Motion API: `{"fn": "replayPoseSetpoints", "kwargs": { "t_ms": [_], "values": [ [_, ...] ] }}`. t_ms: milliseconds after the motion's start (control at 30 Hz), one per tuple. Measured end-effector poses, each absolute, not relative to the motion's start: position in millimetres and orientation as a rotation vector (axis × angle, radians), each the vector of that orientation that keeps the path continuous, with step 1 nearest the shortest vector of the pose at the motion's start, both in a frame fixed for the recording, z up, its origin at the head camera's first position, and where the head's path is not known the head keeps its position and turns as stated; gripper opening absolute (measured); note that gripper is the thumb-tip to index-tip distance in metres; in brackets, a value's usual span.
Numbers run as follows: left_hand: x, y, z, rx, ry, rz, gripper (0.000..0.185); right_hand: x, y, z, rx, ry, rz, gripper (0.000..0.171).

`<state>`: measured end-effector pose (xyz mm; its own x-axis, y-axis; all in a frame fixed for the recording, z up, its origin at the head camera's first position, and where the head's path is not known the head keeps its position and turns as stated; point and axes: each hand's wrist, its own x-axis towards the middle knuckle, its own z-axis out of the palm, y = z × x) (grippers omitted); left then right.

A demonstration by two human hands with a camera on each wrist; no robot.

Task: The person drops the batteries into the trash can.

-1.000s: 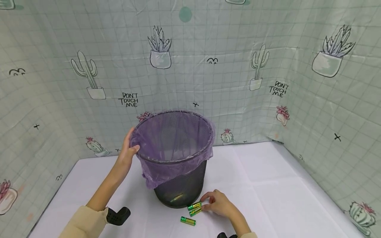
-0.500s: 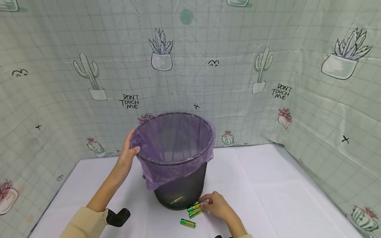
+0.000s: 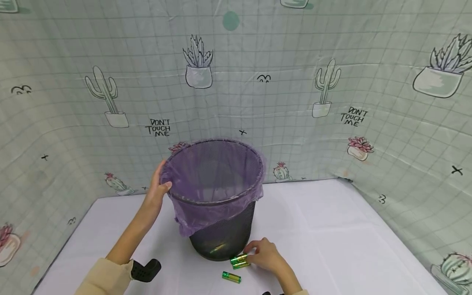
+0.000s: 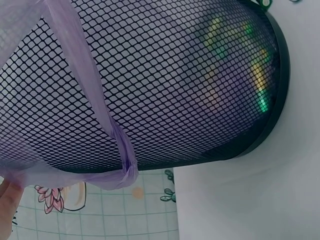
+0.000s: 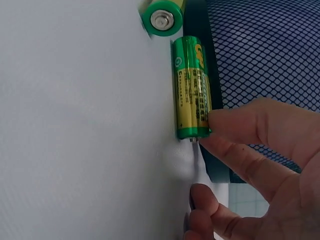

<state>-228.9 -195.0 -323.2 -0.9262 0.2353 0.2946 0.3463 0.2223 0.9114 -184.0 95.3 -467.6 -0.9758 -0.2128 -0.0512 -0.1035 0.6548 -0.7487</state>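
Observation:
A black mesh wastebasket (image 3: 223, 241) lined with a purple bag (image 3: 206, 213) stands on the white table. My left hand (image 3: 156, 190) grips its rim at the left, thumb over the bag's edge; the left wrist view shows only part of that hand (image 4: 7, 205). Green-and-gold batteries (image 4: 259, 80) show blurred through the mesh near the base. My right hand (image 3: 266, 255) is low at the basket's front right, pinching the end of a battery (image 5: 192, 90) between thumb and finger. In the head view two batteries (image 3: 240, 265) lie side by side there; another battery (image 3: 231, 277) lies nearer me.
A cloth with cactus prints (image 3: 236, 102) hangs behind and along both sides of the white table (image 3: 313, 237). A black strap piece (image 3: 146, 270) sits at my left sleeve (image 3: 105, 276).
My right hand has shifted slightly left, and the two batteries beside it lie closer together. My left hand stays on the rim.

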Motion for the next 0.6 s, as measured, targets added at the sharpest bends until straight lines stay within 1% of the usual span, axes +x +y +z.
{"fn": "replayPoseSetpoints", "kwargs": {
  "t_ms": [100,367,600],
  "values": [
    [-230,-193,-325,-0.567,-2.372,-1.817,0.071,-186,95,-467,-0.260,2.761,-1.201,0.016],
    [-226,-198,-326,-0.598,-2.375,-1.809,0.071,-179,88,-462,-0.217,2.726,-1.124,0.013],
    [-222,-200,-330,-0.615,-2.379,-1.785,0.070,-171,87,-466,-0.215,2.693,-1.152,0.014]
  ]
}}
